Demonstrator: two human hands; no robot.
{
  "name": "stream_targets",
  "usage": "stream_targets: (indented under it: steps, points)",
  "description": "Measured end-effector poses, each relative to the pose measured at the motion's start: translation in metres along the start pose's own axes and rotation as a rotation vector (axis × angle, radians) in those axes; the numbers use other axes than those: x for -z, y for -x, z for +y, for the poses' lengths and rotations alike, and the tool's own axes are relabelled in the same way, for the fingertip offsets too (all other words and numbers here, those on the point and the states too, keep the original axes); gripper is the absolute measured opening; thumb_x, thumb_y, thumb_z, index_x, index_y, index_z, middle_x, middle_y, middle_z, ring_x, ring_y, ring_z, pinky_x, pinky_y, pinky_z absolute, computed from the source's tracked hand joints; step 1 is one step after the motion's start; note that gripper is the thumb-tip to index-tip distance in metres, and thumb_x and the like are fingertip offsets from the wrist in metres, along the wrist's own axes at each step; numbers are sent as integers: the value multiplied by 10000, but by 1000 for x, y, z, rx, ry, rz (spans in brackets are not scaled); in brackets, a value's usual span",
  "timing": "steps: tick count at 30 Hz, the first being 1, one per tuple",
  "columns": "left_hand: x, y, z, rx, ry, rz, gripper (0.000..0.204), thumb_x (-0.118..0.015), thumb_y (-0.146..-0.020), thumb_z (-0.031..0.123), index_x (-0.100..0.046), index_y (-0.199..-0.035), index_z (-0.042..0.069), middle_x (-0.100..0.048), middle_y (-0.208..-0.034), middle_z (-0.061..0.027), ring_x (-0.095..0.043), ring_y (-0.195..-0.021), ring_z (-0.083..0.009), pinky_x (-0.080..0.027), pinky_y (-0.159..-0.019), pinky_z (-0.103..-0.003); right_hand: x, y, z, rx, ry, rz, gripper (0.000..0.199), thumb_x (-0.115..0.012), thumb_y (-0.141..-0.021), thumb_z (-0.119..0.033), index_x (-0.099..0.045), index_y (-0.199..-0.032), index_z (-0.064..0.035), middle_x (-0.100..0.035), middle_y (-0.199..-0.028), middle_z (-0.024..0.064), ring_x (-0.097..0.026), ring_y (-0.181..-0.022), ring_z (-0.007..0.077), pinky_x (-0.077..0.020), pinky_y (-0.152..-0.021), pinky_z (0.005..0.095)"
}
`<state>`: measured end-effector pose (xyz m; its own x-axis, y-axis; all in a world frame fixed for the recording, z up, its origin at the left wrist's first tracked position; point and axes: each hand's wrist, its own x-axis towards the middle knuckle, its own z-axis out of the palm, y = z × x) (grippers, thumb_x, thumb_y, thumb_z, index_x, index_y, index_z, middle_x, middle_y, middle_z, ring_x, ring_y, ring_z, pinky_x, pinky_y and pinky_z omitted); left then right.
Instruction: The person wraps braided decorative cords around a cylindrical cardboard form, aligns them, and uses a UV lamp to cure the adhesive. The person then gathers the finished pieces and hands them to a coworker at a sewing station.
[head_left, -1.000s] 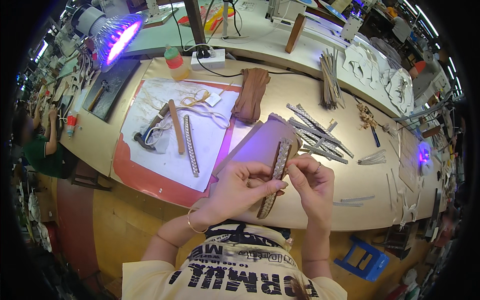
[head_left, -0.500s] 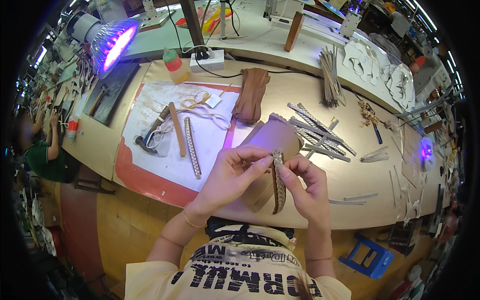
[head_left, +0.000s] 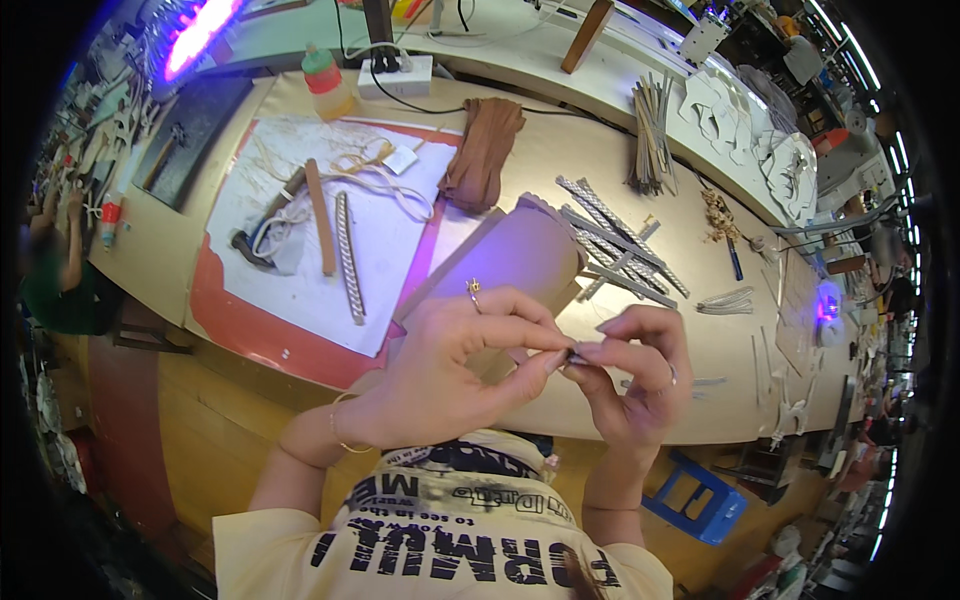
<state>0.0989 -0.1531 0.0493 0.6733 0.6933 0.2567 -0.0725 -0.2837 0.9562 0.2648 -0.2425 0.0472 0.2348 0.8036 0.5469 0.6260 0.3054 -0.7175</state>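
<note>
Both hands, left (head_left: 440, 375) and right (head_left: 635, 375), up over the counter's (head_left: 700, 400) near edge, fingers pinched shut on a small strip (head_left: 575, 355) from both ends, likely to keep it steady.

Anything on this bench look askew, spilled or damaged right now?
Nothing looks spilled or broken. Both hands, left hand and right hand, pinch a thin strip end over the tan leather piece. The patterned silver strips lie criss-crossed in a loose heap, untidy but intact.

Matt brown card (head_left: 520, 255), smooth wooden bench (head_left: 690, 340)
</note>
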Motion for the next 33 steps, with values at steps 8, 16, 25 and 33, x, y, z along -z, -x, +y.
stream_targets:
  steps: [8, 16, 25, 33]
  points:
    - [-9, 4, 6, -244, -81, -33, 160, -713, -726, 0, -704, -881, 37, -634, -856, -66, -630, -675, -189, -497, -592, -296, 15, 9, -11, 83, 76, 31, 296, -831, -594, -116, -701, -827, -245, -569, -920, 21, -538, -765, 166, -441, -628, 266]
    - [-10, 3, 3, -389, -122, -23, 151, -711, -734, 10, -693, -881, 39, -624, -859, -60, -621, -642, -196, -485, -569, -307, 23, 14, -18, 175, 195, -17, 277, -793, -562, -147, -698, -806, -237, -593, -928, -22, -538, -782, 171, -419, -608, 291]
    - [-2, 1, -10, 373, 544, -1, 106, -608, -858, 14, -680, -932, -9, -675, -938, -70, -649, -729, -116, -516, -681, -218, 21, 16, -13, 321, 211, -29, 177, -730, -673, -205, -608, -798, -234, -653, -955, -54, -531, -821, 175, -443, -648, 290]
    - [10, -17, -60, 633, 1112, 96, 235, -509, -956, 169, -567, -1130, 22, -669, -1040, -86, -693, -862, -192, -566, -769, -314, 35, 26, 10, 325, -437, -101, 171, -612, -894, -221, -482, -795, -169, -724, -819, 39, -647, -902, 259, -459, -835, 409]
